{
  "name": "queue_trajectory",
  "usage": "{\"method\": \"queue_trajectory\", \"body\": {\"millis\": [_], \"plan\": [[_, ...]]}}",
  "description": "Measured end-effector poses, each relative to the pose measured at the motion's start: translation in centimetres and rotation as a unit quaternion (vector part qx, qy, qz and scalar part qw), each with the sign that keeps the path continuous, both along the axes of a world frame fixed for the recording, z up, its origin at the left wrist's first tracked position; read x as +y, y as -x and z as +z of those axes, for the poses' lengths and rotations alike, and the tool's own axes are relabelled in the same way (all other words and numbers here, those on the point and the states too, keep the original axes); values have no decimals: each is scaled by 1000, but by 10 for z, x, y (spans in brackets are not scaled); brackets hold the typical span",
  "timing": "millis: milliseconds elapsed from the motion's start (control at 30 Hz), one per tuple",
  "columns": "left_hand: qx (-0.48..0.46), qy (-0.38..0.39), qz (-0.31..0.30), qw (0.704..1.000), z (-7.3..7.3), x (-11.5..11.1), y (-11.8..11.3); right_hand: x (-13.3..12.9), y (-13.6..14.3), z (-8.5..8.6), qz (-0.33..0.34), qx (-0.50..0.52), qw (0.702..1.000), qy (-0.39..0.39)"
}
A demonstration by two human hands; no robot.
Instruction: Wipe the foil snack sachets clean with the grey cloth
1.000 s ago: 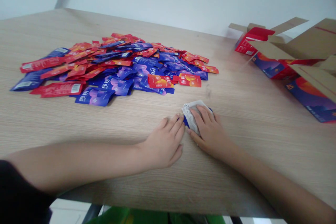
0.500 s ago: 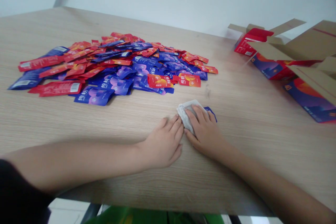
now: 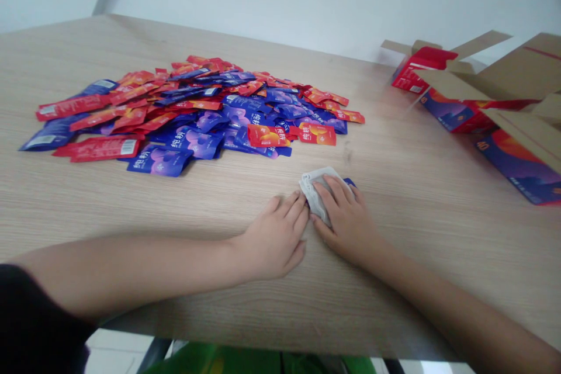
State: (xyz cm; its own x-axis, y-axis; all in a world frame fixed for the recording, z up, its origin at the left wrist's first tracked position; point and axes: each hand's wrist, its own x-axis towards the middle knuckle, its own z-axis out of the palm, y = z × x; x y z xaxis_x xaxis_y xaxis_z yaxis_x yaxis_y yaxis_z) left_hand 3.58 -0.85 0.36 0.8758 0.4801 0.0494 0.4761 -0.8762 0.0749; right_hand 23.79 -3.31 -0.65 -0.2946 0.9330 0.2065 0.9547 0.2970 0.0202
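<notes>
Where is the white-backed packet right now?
In the head view the packet lies flat on the table under the right hand, just right of the left hand, near the pile.

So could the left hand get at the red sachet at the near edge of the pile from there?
Probably yes: the left hand rests flat on the table, and only bare wood lies between it and the red sachet.

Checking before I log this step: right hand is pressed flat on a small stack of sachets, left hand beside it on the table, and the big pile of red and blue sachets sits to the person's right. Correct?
Not quite. The head view shows the big pile of red and blue sachets to the person's left, not right; the opened cartons are on the right. The rest holds: the right hand is flat on the small stack of sachets, the left hand beside it on the table.
</notes>
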Motion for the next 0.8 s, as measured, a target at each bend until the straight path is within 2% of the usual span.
{"method": "queue_trajectory", "body": {"millis": [800], "plan": [[3, 1, 6, 1000, -2, 1, 1, -3, -19, 2, -35, -36, 998, 22]]}}
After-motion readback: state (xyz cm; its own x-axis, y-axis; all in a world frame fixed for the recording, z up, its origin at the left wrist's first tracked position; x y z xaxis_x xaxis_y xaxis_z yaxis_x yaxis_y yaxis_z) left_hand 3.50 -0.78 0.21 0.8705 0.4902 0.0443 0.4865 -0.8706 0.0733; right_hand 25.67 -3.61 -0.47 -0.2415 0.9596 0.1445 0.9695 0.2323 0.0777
